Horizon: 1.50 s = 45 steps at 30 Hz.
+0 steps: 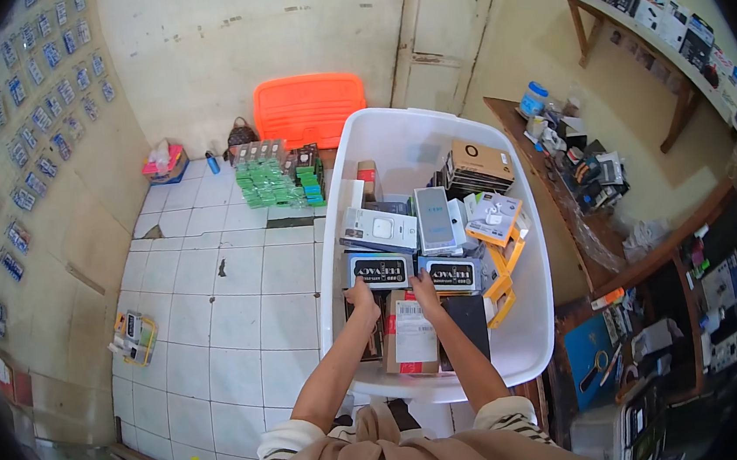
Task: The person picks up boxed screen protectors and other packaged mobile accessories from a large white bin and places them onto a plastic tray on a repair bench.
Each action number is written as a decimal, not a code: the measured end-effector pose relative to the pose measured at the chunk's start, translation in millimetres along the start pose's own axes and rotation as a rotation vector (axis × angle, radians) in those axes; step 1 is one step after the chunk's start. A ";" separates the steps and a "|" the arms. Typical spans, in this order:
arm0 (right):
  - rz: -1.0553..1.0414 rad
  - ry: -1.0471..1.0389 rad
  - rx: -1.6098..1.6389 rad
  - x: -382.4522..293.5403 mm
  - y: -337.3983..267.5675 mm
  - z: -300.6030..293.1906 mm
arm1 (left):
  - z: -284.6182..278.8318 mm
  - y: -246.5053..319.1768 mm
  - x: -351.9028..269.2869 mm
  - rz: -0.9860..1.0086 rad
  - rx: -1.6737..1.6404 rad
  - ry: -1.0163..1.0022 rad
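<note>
Two blue-edged boxes with black printed panels, which look like screen protector boxes, lie side by side in a white plastic tub (536, 340). My left hand (363, 301) grips the lower left edge of the left box (380, 270), thumb on top. My right hand (428, 296) pinches the left edge of the right box (449, 273), its other fingers partly hidden. Below the hands lie a brown carton with a white label (415, 331) and a dark flat box (472, 319). Above them are a white earphone-case box (379, 228) and a tall pale box (434, 218).
Yellow-edged boxes (494, 219) and stacked brown boxes (477, 161) fill the tub's right side. An orange lid (309, 110) leans on the wall behind green packages (265, 176). A cluttered wooden desk (548, 175) stands right of the tub; a packet bundle (133, 339) lies on the tiles.
</note>
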State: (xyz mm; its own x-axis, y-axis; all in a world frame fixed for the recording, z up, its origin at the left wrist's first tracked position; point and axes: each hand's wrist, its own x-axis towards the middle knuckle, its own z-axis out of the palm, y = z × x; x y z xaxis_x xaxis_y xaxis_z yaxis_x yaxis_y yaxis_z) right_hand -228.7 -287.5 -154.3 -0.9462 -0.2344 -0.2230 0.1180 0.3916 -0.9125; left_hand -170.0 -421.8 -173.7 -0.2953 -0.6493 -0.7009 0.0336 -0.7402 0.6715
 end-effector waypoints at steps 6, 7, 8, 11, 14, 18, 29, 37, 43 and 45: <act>-0.084 -0.015 -0.280 -10.0 -20.1 10.0 | -4.8 10.6 -15.7 -0.041 -0.119 -0.018; -0.151 0.056 -0.249 -7.4 -16.0 9.9 | -4.9 10.1 -19.6 -0.069 -0.162 -0.062; -0.133 0.104 -0.289 -4.3 -11.9 8.3 | -4.0 9.7 -23.5 -0.098 -0.202 -0.107; -0.025 0.064 -0.046 -20.1 -35.4 2.5 | 1.0 36.3 -79.8 -0.014 -0.226 -0.089; -0.014 0.057 0.111 -18.0 -24.7 -13.2 | -5.6 33.2 -88.2 -0.041 -0.313 -0.257; -0.033 -0.031 0.245 -62.5 -64.5 -48.0 | -19.9 38.4 -127.7 0.053 -0.273 -0.275; -0.158 -0.066 0.727 -197.2 -91.4 -170.7 | 12.7 30.4 -205.3 0.419 0.229 -0.779; -0.135 0.482 0.505 -332.0 -59.0 -193.0 | 1.2 -34.4 -332.2 -0.136 0.573 -1.259; -0.294 1.153 0.513 -436.4 -54.3 -227.6 | -49.6 -76.0 -449.5 0.079 0.503 -2.074; -0.357 1.364 0.508 -468.9 -58.7 -241.1 | -64.4 -104.9 -475.1 0.312 0.484 -2.248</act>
State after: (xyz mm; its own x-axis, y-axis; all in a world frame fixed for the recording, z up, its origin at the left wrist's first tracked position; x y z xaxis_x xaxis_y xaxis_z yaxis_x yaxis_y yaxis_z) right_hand 135.5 13.9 86.5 -0.4593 0.8516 0.2528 -0.3550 0.0849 -0.9310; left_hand 28.2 -46.9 73.3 -0.5503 0.7058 0.4461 0.2230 -0.3906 0.8932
